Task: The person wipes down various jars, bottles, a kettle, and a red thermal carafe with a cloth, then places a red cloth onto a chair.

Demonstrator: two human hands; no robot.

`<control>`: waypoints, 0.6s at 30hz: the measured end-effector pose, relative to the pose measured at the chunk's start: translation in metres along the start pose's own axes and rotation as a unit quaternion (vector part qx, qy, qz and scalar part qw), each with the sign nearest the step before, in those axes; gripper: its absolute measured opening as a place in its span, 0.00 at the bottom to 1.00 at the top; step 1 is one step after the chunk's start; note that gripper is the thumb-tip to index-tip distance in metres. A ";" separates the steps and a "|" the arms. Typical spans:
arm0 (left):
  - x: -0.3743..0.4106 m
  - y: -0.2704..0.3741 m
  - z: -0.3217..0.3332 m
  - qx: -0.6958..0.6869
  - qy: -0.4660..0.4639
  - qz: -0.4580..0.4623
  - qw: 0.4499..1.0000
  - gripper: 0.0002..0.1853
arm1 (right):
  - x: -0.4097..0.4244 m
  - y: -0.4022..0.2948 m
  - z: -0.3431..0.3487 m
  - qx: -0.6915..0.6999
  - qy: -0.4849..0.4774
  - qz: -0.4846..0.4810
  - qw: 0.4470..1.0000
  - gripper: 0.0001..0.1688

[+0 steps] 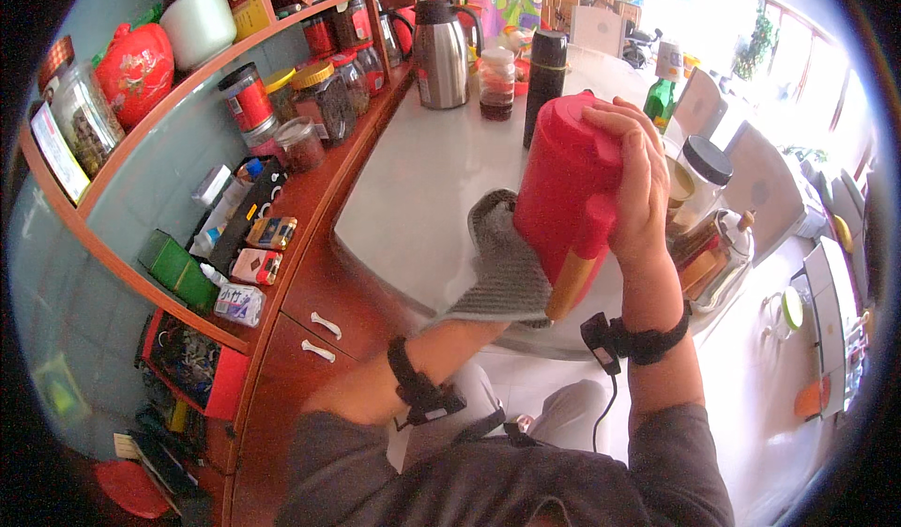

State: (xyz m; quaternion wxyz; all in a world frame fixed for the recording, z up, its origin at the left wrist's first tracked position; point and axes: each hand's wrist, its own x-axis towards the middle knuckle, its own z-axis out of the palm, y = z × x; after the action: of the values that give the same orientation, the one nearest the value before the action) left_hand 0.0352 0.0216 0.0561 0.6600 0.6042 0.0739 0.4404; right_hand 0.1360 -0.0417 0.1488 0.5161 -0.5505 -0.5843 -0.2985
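Note:
A red insulated jug [563,154] with a tan strip along its handle leans at a tilt in front of me. My right hand [642,168] grips it from the right, fingers over its upper end. A grey ribbed cloth [503,273] lies against the jug's left side and wraps my left hand, whose fingers are hidden; only the wrist shows below the cloth. Whether the jug's base touches the grey-white table [401,224] is hidden.
Behind the jug stand a black flask [547,69], a small lidded jar [497,83] and a steel thermos jug [442,55]. To the right are a black-lidded jar [704,164], a glass pot [718,259] and a green bottle [660,101]. A wooden cabinet shelf [338,175] with jars borders the left.

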 end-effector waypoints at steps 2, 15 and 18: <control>0.013 0.017 -0.004 0.132 -0.062 0.064 0.987 0.14 | 0.002 -0.001 0.000 0.046 0.005 0.033 0.998 0.25; 0.104 0.021 -0.021 0.127 -0.264 0.096 0.951 0.25 | 0.001 -0.001 0.002 0.040 0.033 0.014 0.999 0.24; 0.085 -0.006 -0.027 0.142 -0.251 0.039 0.957 0.24 | 0.002 0.000 0.002 0.052 0.049 -0.014 0.997 0.25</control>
State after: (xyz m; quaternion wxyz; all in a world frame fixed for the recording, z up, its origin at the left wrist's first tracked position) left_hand 0.0718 0.0989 0.0807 0.5465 0.7855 -0.0562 0.2848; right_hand 0.1361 -0.0396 0.1500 0.5678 -0.4995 -0.5805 -0.3020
